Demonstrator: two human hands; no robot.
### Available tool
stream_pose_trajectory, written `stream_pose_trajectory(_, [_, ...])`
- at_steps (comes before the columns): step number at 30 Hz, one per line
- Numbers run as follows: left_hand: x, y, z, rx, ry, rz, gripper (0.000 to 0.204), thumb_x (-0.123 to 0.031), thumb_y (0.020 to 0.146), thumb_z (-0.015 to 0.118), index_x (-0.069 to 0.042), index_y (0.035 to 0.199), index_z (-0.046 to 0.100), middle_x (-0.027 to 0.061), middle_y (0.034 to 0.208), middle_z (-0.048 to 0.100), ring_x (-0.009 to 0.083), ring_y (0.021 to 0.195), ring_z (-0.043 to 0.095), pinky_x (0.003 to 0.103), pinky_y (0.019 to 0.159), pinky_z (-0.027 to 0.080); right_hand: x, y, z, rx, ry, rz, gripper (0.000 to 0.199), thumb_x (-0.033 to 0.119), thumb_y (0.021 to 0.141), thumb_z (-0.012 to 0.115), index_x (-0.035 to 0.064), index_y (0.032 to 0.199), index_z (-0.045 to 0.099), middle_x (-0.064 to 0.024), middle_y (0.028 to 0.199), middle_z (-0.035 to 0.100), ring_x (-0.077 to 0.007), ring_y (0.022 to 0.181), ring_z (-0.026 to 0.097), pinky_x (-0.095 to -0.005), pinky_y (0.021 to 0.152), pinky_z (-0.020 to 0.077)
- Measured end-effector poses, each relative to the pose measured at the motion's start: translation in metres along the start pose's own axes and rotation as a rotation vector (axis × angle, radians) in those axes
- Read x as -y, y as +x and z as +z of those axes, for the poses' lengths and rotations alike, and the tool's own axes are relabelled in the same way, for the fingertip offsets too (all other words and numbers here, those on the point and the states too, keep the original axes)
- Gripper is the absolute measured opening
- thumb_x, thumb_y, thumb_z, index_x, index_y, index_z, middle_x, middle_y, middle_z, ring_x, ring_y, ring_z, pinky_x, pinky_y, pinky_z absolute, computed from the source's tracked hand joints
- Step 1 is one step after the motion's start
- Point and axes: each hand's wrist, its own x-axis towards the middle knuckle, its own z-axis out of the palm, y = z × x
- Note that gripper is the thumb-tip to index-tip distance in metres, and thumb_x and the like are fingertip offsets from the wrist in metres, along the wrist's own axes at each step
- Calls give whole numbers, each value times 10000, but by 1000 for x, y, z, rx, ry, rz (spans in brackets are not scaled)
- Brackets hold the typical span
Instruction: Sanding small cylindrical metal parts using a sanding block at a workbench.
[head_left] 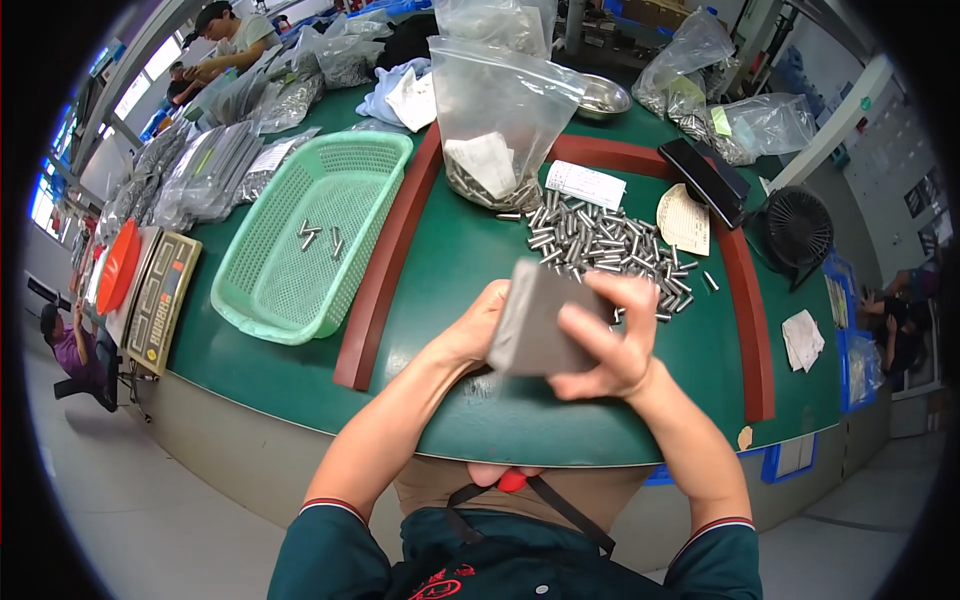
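Block [535, 335]: gray, blurred, over the counter [440, 270], on your side of the pin pile [590, 235].
Left hand [472, 325]: you have it clamped on the block's left side.
Right hand [632, 350]: your fingers spread and bend across the block's right part; whether they grip it, I cannot tell.
Basket [310, 185]: green, left of the pin pile, a few loose pins [309, 236] inside.
Bag [500, 105]: clear, upright, just beyond the pin pile's left end.
Fan [797, 225]: black, right of the pin pile.
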Motion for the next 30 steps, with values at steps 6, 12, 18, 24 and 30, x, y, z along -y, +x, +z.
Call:
stream_pose_trajectory(6, [-5, 8, -9, 175, 131, 79, 308, -319, 1026, 515, -43, 931, 613, -14, 752, 528, 55, 664, 407, 212, 598, 331, -22, -5, -5, -124, -174, 187, 642, 346, 553, 792, 99, 1134, 677, -162, 1083, 578, -292, 915, 568, -402, 798, 444])
stream_pose_trajectory(12, [-15, 7, -12, 119, 386, 96, 268, -252, 1019, 529, -28, 948, 657, -20, 805, 603, 52, 730, 517, 206, 651, 410, -36, -8, -12, -51, -359, 323, 588, 260, 554, 780, 97, 1111, 688, -153, 1064, 568, -297, 911, 555, -413, 799, 425])
stream_pose_trajectory(18, [-16, 3, -5, 18, 488, 77, 260, -213, 1004, 529, -4, 922, 660, 4, 798, 621, 64, 695, 490, 223, 636, 399, -15, 0, -5, 30, -134, 309, 564, 317, 571, 777, 119, 1094, 704, -134, 1012, 586, -283, 886, 563, -412, 808, 409])
stream_pose_trajectory(24, [-14, 1, 16, -188, 454, 116, 278, -231, 1016, 515, -13, 922, 659, -11, 833, 630, 51, 717, 480, 217, 641, 385, 10, 12, -5, 4, -4, 169, 653, 346, 539, 791, 131, 1149, 699, -128, 1030, 598, -275, 891, 569, -397, 817, 418])
stream_pose_trajectory(30, [-14, 5, -10, 37, 412, 143, 302, -264, 1026, 504, -37, 859, 612, -15, 769, 555, 61, 680, 424, 210, 631, 361, -39, -7, -14, -39, -378, 460, 571, 261, 565, 804, 117, 1108, 700, -124, 1035, 556, -282, 953, 537, -414, 842, 382])
